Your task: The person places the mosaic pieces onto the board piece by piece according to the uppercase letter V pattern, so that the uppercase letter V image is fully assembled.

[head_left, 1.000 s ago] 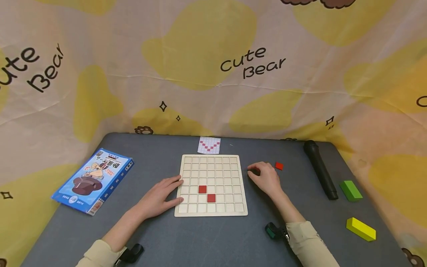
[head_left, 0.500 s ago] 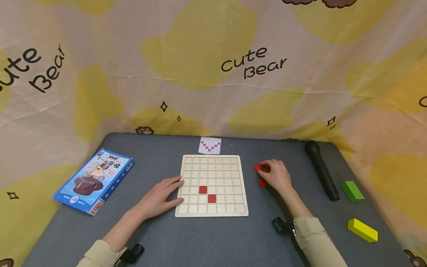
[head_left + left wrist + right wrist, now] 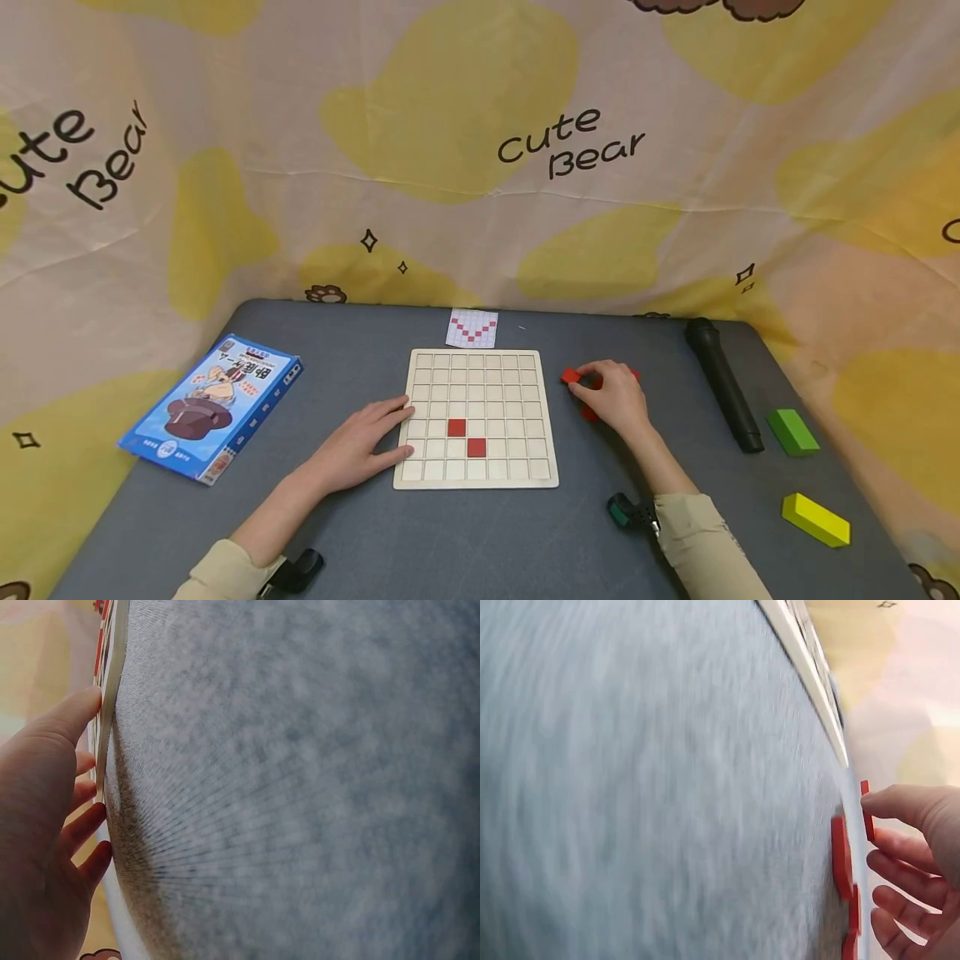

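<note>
My right hand (image 3: pixel 618 398) pinches a red square tile (image 3: pixel 570 377) between thumb and index finger, to the right of the board. In the right wrist view this tile (image 3: pixel 867 814) stands off the table, above other red tiles (image 3: pixel 841 859) lying there. Part of those loose tiles is hidden under the hand in the head view. The pale gridded board (image 3: pixel 517 483) carries two red tiles, one (image 3: pixel 457 427) diagonally up and left of the other (image 3: pixel 477 448). With fingers spread, my left hand (image 3: pixel 356 443) rests against the board's left edge; its thumb touches the rim in the left wrist view.
A small card (image 3: pixel 472 327) printed with a red V pattern lies behind the board. At the left is a blue picture box (image 3: pixel 213 404). A black microphone (image 3: pixel 722 387), a green block (image 3: pixel 792 432) and a yellow block (image 3: pixel 816 520) lie at the right.
The right hand moved right to the loose red tiles, then took hold of one and drew it slightly left. The left hand and the board have stayed in place.
</note>
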{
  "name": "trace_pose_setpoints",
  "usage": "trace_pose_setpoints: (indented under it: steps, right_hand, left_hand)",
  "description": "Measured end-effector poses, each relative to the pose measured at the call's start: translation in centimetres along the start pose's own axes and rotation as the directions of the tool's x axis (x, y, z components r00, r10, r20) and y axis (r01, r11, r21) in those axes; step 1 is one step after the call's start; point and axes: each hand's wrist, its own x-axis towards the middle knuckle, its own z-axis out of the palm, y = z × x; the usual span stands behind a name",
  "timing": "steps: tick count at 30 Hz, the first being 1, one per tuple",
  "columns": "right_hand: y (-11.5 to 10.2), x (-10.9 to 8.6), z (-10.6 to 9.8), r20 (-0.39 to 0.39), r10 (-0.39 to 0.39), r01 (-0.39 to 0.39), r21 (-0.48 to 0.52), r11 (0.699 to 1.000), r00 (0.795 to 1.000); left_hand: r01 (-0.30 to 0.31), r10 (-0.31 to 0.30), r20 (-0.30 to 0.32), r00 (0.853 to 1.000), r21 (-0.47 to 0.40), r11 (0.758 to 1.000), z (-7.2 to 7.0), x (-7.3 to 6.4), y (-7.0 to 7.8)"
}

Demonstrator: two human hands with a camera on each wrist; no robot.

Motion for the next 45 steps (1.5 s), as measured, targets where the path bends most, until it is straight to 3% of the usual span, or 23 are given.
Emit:
trace_pose_setpoints:
  steps: [11, 27, 35, 45]
  right_hand:
    - [-3.1, -0.5, 2.0, -0.022, -0.091, 0.093, 0.136, 0.986, 0.996]
    - [-8.9, -1.7, 5.4, 0.065, -0.234, 0.211, 0.253, 0.944, 0.97]
    - [-11.2, -1.9, 7.0, 0.096, -0.313, 0.279, 0.263, 0.924, 0.945]
    - [-13.6, -1.5, 8.9, 0.137, -0.348, 0.322, 0.18, 0.93, 0.928]
  left_hand:
    - [-0.009, 0.009, -0.008, 1.0, 0.0, 1.0, 0.0, 0.0, 0.0]
    - [-0.002, 0.002, -0.001, 1.0, -0.015, 1.0, -0.1, 0.1, 0.0]
    - [0.011, -0.011, 0.018, 1.0, -0.015, 1.0, -0.1, 0.1, 0.0]
    - [0.013, -0.012, 0.025, 1.0, -0.033, 0.999, 0.0, 0.1, -0.1]
